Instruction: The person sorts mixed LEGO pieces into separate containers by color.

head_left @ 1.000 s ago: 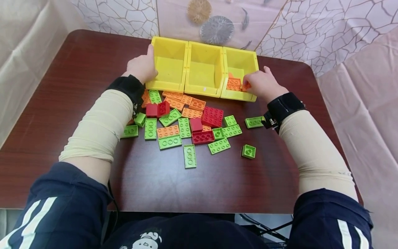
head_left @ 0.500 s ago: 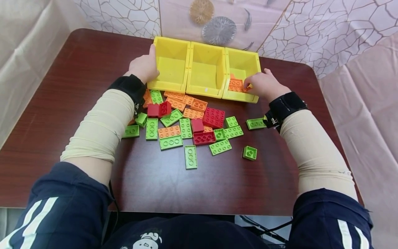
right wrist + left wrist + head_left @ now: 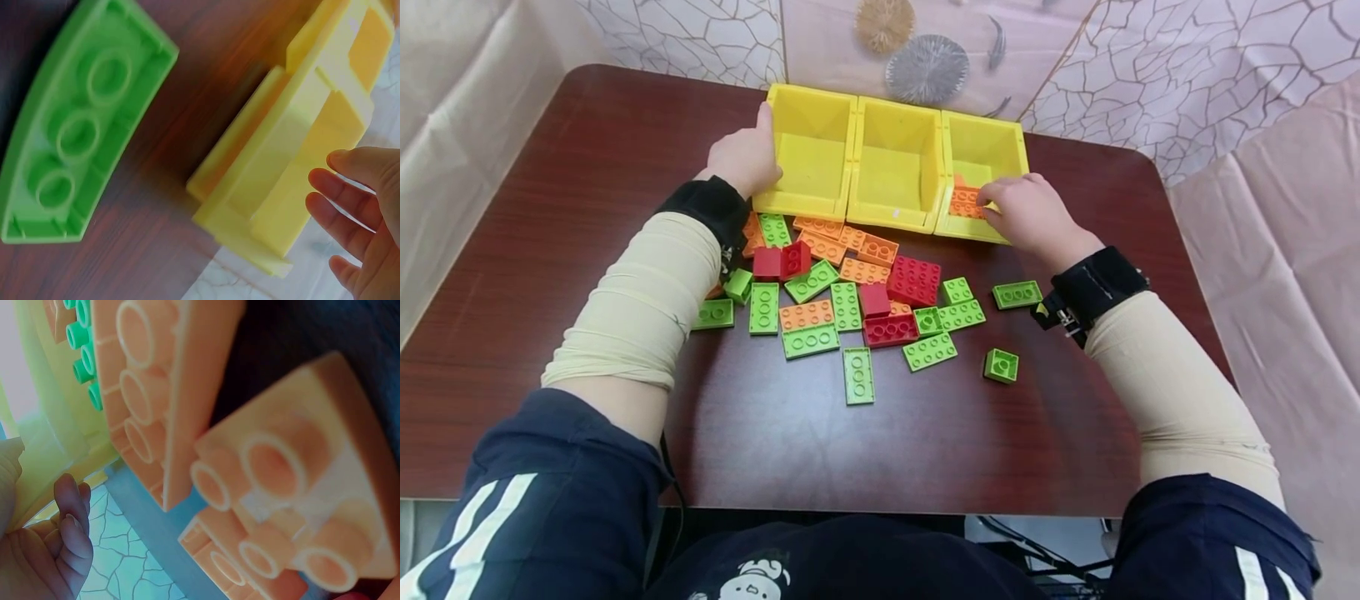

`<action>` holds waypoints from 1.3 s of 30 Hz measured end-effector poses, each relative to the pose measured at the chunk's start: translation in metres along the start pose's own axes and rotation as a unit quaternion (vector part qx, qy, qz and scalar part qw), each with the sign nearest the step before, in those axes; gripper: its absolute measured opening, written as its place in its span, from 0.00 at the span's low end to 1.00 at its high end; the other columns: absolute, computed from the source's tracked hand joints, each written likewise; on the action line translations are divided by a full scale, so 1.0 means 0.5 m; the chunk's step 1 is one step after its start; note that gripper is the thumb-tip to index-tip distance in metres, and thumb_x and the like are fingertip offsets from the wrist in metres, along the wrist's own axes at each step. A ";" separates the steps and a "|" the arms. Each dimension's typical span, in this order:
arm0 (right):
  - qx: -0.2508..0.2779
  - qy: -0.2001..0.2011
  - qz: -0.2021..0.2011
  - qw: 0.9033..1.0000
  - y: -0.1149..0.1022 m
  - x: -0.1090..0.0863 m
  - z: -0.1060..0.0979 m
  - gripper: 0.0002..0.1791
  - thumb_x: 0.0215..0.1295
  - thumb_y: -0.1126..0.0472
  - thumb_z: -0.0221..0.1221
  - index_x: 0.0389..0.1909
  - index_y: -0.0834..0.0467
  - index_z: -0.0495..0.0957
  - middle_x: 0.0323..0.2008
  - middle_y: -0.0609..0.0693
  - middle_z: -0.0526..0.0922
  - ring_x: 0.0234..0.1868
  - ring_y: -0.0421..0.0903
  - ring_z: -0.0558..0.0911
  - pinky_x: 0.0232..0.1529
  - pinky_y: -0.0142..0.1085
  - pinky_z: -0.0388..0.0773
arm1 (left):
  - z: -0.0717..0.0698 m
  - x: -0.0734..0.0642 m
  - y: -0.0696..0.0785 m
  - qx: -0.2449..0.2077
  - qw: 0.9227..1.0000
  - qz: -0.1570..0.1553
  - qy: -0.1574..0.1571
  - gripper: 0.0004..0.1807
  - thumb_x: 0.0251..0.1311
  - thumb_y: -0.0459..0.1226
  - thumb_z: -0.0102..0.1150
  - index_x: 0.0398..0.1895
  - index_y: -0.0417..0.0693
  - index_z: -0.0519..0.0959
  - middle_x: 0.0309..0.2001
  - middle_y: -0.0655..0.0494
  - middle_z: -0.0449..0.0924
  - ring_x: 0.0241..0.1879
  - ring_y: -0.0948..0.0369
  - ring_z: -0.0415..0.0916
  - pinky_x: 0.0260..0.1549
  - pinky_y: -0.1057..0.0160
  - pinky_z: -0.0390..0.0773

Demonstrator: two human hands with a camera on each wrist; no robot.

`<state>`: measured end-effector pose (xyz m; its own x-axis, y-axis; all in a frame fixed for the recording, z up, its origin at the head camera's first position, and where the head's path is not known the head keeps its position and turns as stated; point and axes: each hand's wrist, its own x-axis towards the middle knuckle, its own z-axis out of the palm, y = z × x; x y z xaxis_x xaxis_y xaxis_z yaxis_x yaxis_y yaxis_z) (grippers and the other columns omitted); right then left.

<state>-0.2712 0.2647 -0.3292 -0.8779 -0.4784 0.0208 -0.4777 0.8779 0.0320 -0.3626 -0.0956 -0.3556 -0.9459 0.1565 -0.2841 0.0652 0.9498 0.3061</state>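
A yellow bin [image 3: 887, 220] with three compartments stands at the back of the table. My left hand [image 3: 743, 162] grips its left end, thumb along the rim; the left wrist view shows the curled fingers [image 3: 75, 506] outside the wall. Over the right compartment is my right hand [image 3: 1033, 212], fingers relaxed and slightly bent. Nothing sits between thumb and fingers in the right wrist view. Orange bricks [image 3: 966, 202] lie in that compartment beside the fingertips, partly hidden by the hand. The left and middle compartments hold no bricks.
Green, orange and red bricks lie loosely in front of the bin, among them a large red brick [image 3: 914, 280]. Apart on the right are a long green brick [image 3: 1017, 295] and a small green brick [image 3: 1001, 366]. A patterned cloth [image 3: 1150, 75] hangs behind the table.
My right hand has let go of an orange brick in the right compartment and lifted a little, its wrist shifting to the right. My left hand stays at the bin's left end.
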 end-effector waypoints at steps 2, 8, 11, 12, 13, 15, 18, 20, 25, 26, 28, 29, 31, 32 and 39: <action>0.006 0.013 -0.015 1.000 -0.011 -0.003 0.001 0.09 0.63 0.66 0.54 0.39 0.65 0.79 0.37 0.60 0.82 0.40 0.56 0.78 0.45 0.50 0.69 | -0.001 -0.001 -0.001 -0.002 1.000 -0.003 0.000 0.48 0.64 0.39 0.48 0.70 0.47 0.22 0.43 0.39 0.67 0.42 0.44 0.68 0.48 0.48 0.68; 0.042 -0.001 -0.021 0.999 -0.050 -0.003 0.012 0.09 0.63 0.64 0.56 0.41 0.64 0.79 0.39 0.58 0.81 0.42 0.55 0.78 0.45 0.48 0.72 | -0.002 -0.002 -0.005 -0.004 1.000 -0.002 0.003 0.48 0.63 0.38 0.48 0.71 0.47 0.24 0.44 0.39 0.67 0.41 0.44 0.68 0.48 0.48 0.68; 0.054 -0.002 -0.040 0.998 -0.086 0.006 0.015 0.09 0.63 0.62 0.57 0.41 0.63 0.79 0.39 0.56 0.82 0.42 0.53 0.79 0.44 0.47 0.73 | -0.002 0.001 -0.008 -0.004 1.000 -0.001 0.005 0.48 0.62 0.38 0.48 0.70 0.47 0.24 0.43 0.39 0.67 0.41 0.43 0.68 0.48 0.48 0.68; 0.058 0.000 -0.050 0.997 -0.099 0.010 0.015 0.09 0.63 0.62 0.57 0.41 0.62 0.79 0.38 0.56 0.81 0.41 0.52 0.79 0.43 0.47 0.73 | -0.002 0.002 -0.009 -0.004 1.000 -0.001 0.005 0.48 0.62 0.39 0.48 0.70 0.47 0.24 0.44 0.39 0.67 0.41 0.43 0.68 0.48 0.48 0.68; 0.060 0.001 -0.061 0.996 -0.113 0.015 0.016 0.09 0.63 0.61 0.57 0.41 0.61 0.79 0.38 0.55 0.81 0.41 0.52 0.79 0.42 0.46 0.74 | -0.002 0.004 -0.010 -0.005 1.000 -0.001 0.005 0.48 0.62 0.39 0.48 0.70 0.47 0.23 0.44 0.38 0.67 0.41 0.43 0.68 0.47 0.47 0.68; 0.065 0.000 -0.082 0.995 -0.140 0.026 0.018 0.09 0.64 0.60 0.57 0.41 0.60 0.79 0.38 0.54 0.80 0.39 0.50 0.79 0.40 0.44 0.74 | -0.002 0.006 -0.010 -0.005 1.000 -0.001 0.003 0.48 0.63 0.39 0.48 0.70 0.47 0.23 0.44 0.38 0.67 0.41 0.43 0.68 0.47 0.48 0.68; 0.066 -0.004 -0.106 0.992 -0.174 0.044 0.025 0.10 0.64 0.60 0.57 0.42 0.60 0.79 0.38 0.52 0.79 0.37 0.49 0.79 0.38 0.43 0.75 | -0.001 0.007 -0.010 -0.004 1.000 -0.001 0.001 0.49 0.63 0.38 0.48 0.70 0.47 0.22 0.44 0.38 0.68 0.41 0.43 0.68 0.47 0.48 0.68; 0.061 -0.011 -0.116 0.991 -0.190 0.055 0.032 0.10 0.64 0.59 0.56 0.42 0.59 0.79 0.38 0.52 0.79 0.37 0.49 0.78 0.37 0.42 0.74 | 0.000 0.007 -0.009 -0.001 1.000 -0.002 0.004 0.48 0.63 0.38 0.48 0.71 0.47 0.22 0.44 0.38 0.68 0.41 0.44 0.68 0.47 0.48 0.68; 0.046 -0.041 -0.120 0.991 -0.206 0.071 0.054 0.12 0.63 0.57 0.58 0.44 0.59 0.79 0.39 0.53 0.78 0.38 0.49 0.78 0.38 0.43 0.74 | 0.003 0.009 -0.002 0.001 1.000 0.001 0.006 0.48 0.63 0.38 0.47 0.71 0.48 0.22 0.45 0.39 0.68 0.41 0.44 0.68 0.48 0.48 0.68; 0.043 -0.046 -0.118 0.991 -0.206 0.072 0.058 0.13 0.63 0.56 0.59 0.44 0.59 0.79 0.39 0.53 0.78 0.39 0.49 0.78 0.38 0.43 0.75 | 0.003 0.009 -0.001 0.000 1.000 0.002 0.005 0.48 0.63 0.39 0.47 0.70 0.49 0.22 0.46 0.39 0.68 0.42 0.44 0.68 0.48 0.48 0.68; 0.038 -0.054 -0.114 0.991 -0.206 0.073 0.064 0.14 0.62 0.55 0.59 0.44 0.59 0.78 0.38 0.53 0.78 0.39 0.49 0.78 0.38 0.43 0.75 | 0.004 0.010 0.001 -0.003 1.000 0.002 0.006 0.48 0.63 0.38 0.48 0.70 0.49 0.23 0.46 0.39 0.68 0.42 0.45 0.68 0.49 0.49 0.67; 0.037 -0.057 -0.113 0.991 -0.206 0.073 0.066 0.14 0.61 0.55 0.60 0.44 0.59 0.78 0.38 0.53 0.78 0.38 0.49 0.78 0.38 0.43 0.75 | 0.003 0.010 0.001 -0.004 1.000 0.002 0.007 0.48 0.63 0.38 0.48 0.70 0.49 0.23 0.46 0.39 0.68 0.43 0.45 0.68 0.49 0.49 0.67; 0.039 -0.060 -0.110 0.991 -0.206 0.073 0.069 0.15 0.61 0.55 0.60 0.45 0.59 0.78 0.38 0.53 0.78 0.38 0.49 0.78 0.38 0.43 0.75 | 0.002 0.010 0.002 -0.006 1.000 0.003 0.006 0.48 0.63 0.38 0.48 0.70 0.49 0.23 0.46 0.39 0.68 0.43 0.44 0.68 0.48 0.49 0.67; 0.041 -0.060 -0.108 0.991 -0.206 0.074 0.070 0.15 0.61 0.55 0.61 0.45 0.59 0.78 0.38 0.53 0.78 0.38 0.49 0.78 0.38 0.42 0.75 | 0.002 0.010 0.002 -0.007 1.000 0.003 0.007 0.48 0.63 0.38 0.48 0.70 0.48 0.23 0.46 0.39 0.68 0.43 0.44 0.68 0.48 0.49 0.67; 0.061 -0.053 -0.116 0.990 -0.206 0.075 0.069 0.14 0.61 0.58 0.61 0.46 0.59 0.77 0.40 0.53 0.77 0.39 0.49 0.78 0.39 0.43 0.75 | 0.001 0.006 -0.002 -0.007 1.000 -0.004 0.000 0.48 0.63 0.38 0.48 0.70 0.47 0.22 0.45 0.38 0.68 0.42 0.44 0.68 0.48 0.48 0.67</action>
<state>-0.2559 0.1568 -0.3664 -0.7399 -0.6682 -0.0785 -0.6614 0.7437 -0.0971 -0.3651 -0.0959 -0.3573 -0.9463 0.1498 -0.2864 0.0542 0.9471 0.3164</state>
